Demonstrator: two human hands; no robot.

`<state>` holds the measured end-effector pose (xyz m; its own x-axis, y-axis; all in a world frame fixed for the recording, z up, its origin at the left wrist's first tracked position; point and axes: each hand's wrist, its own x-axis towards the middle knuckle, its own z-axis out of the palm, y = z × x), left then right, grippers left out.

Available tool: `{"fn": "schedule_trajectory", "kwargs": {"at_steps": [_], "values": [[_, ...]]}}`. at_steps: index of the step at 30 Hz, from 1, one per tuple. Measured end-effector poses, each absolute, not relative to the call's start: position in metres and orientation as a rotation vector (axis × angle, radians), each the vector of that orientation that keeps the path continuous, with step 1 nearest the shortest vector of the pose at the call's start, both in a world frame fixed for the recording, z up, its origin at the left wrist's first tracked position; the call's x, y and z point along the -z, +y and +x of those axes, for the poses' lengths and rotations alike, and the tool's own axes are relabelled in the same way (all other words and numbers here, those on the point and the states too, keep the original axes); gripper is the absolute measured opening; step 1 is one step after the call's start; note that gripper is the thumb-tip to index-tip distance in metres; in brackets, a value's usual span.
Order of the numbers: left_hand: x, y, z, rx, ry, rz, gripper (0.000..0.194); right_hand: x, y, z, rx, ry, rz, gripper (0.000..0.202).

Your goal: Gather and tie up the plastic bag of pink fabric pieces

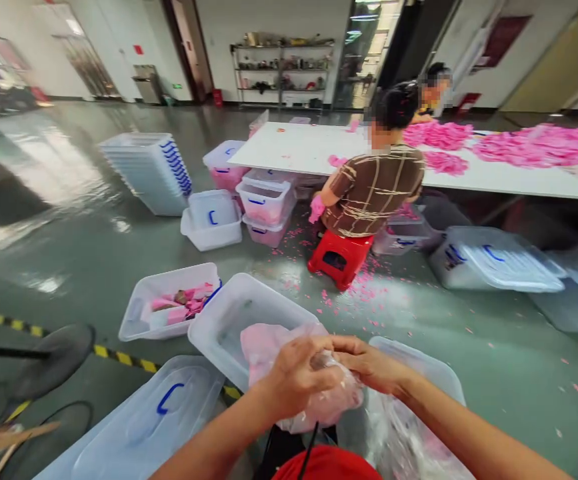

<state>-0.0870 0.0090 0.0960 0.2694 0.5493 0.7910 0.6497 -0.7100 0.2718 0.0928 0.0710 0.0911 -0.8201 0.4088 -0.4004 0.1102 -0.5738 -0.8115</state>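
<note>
Pink-filled plastic bag [289, 373] in both hands [329, 373]

Close in, clear plastic bins crowd the floor: an open bin [229, 320] straight ahead, a lidded bin [159, 413] near left, another bin [419, 373] near right. Bare green floor [493, 347] opens to the right, speckled with pink scraps. Farther off, a seated person [373, 187] on a red stool [339, 257] and more stacked bins [151, 170] block the way to the white table [293, 150].
</note>
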Motion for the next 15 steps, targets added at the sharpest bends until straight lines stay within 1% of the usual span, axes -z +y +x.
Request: {"fn": "schedule_trajectory", "kwargs": {"at_steps": [2,5,6,7,10,13,15], "values": [[-0.1,0.014,-0.098,1.316,-1.137,-2.646,0.016,-0.096,0.077,0.093,-2.33,-1.528,-0.821,0.042],[-0.107,0.021,-0.113,1.004,-1.127,-2.993,0.045,-0.108,0.081,0.091,-2.01,-1.8,-0.771,0.04],[-0.11,0.023,-0.116,0.945,-1.131,-3.074,0.05,-0.112,0.081,0.089,-1.938,-1.863,-0.752,0.039],[-0.113,0.025,-0.118,0.906,-1.135,-3.142,0.05,-0.116,0.082,0.087,-1.878,-1.915,-0.745,0.04],[-0.123,0.032,-0.12,0.913,-1.195,-3.248,0.033,-0.123,0.09,0.081,-1.671,-2.072,-0.784,0.044],[-0.128,0.037,-0.117,1.069,-1.259,-3.274,0.024,-0.128,0.104,0.08,-1.211,-2.3,-0.803,0.041],[-0.127,0.039,-0.114,1.15,-1.309,-3.254,0.023,-0.13,0.113,0.081,-1.01,-2.395,-0.756,0.04]]}}
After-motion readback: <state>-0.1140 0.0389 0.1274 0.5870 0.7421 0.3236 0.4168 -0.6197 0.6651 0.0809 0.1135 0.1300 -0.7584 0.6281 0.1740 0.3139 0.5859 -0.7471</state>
